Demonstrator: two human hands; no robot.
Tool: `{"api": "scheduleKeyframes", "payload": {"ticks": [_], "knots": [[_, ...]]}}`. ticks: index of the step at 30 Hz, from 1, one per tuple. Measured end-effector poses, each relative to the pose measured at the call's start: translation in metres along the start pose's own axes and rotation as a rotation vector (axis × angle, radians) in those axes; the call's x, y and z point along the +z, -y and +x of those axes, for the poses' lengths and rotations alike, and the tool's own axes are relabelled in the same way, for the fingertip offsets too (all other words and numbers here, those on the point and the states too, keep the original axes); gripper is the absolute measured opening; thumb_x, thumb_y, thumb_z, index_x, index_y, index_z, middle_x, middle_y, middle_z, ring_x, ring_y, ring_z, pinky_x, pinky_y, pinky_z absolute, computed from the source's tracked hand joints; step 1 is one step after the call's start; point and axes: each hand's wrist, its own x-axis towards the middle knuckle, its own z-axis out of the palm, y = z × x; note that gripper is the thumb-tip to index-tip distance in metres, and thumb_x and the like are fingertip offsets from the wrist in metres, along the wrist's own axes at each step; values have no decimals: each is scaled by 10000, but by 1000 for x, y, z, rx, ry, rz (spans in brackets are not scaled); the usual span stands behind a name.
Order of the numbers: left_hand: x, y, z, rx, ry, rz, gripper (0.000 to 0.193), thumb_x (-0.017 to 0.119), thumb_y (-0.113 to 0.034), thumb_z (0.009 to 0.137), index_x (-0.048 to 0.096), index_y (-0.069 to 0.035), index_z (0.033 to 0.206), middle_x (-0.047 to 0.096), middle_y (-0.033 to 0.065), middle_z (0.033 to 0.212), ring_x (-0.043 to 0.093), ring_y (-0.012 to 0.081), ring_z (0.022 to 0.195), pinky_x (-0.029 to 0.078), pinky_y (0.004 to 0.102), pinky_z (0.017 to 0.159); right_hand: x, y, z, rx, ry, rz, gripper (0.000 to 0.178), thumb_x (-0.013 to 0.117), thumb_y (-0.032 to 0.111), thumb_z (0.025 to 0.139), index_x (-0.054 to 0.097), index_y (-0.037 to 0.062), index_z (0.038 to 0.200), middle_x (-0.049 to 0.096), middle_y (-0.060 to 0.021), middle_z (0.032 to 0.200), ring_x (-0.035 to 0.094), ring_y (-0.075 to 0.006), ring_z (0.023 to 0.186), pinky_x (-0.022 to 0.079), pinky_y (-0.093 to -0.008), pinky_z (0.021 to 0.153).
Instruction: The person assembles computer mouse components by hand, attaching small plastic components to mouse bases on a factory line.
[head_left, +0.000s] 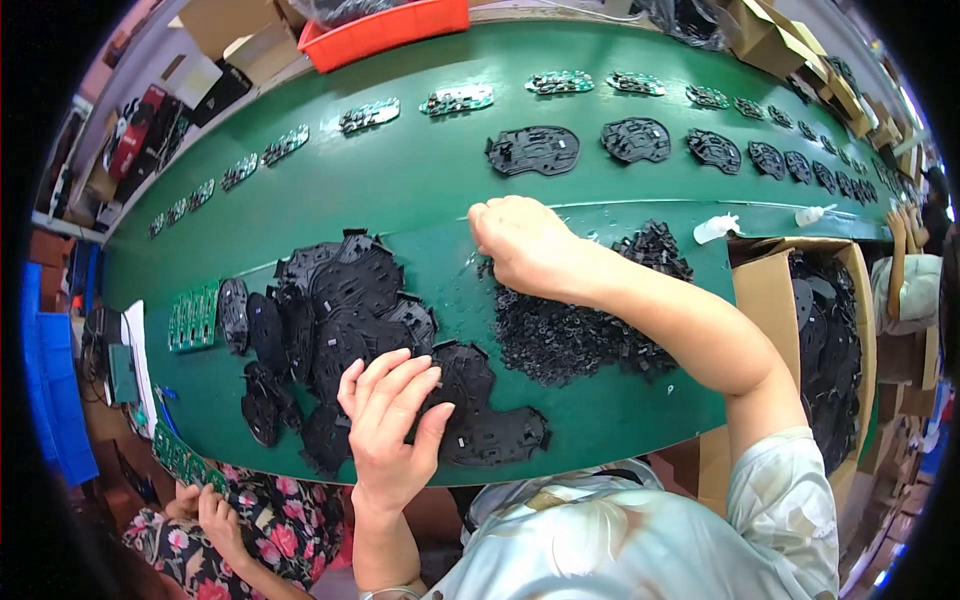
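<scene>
Left hand [393, 425] is loosely open over the black plastic shells [350, 285], near left; right hand [525, 245] is curled just past the small black parts heap [555, 340], can't tell if pinching anything. That forearm [685, 315] dipping could scatter parts across the bench [640, 425].

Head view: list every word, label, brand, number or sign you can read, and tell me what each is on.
No word, label, brand, number or sign is clear enough to quote.
Circuit boards: fine markings, too small to read.
Black shells: small pale marks, too small to read.
Red box: too blurred to read.
White bottle: no readable text.
Red tray: no readable text.
</scene>
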Motion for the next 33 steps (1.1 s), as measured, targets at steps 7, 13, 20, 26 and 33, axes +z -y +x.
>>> {"api": "scheduleKeyframes", "payload": {"ticks": [7,13,20,26,33], "knots": [[6,-1,44,-306,-51,-466,280,695,-15,788,657,7,1064,682,113,1014,633,212,978,460,322,910,-59,24,-21,67,-201,609,71,615,-4,827,641,-27,888,657,-144,793,650,-224,777,505,-346,708],[37,-3,113,-438,-102,-991,235,648,-42,893,603,33,1111,663,90,1028,622,122,948,484,232,842,-62,12,-21,207,-337,1100,148,667,91,819,711,-17,911,695,-88,746,641,-99,720,522,-286,705],[66,-19,157,-331,-124,-1112,138,673,-62,886,654,19,996,676,51,906,632,101,848,494,218,796,-74,-8,-30,339,-373,1635,176,729,72,808,714,-8,964,699,-78,929,622,-140,876,464,-295,866],[73,-25,176,-294,-117,-1143,143,691,-53,869,660,23,985,680,60,911,632,96,839,502,219,781,-73,-19,-29,378,-511,1612,159,716,71,817,698,-30,938,694,-96,885,628,-137,863,487,-271,814],[71,-23,189,-315,20,-1093,148,676,-63,878,656,38,984,685,79,914,646,123,853,508,235,799,-71,-33,-29,371,-540,1537,145,694,53,830,692,-47,936,694,-104,862,639,-147,806,507,-268,774]]}}
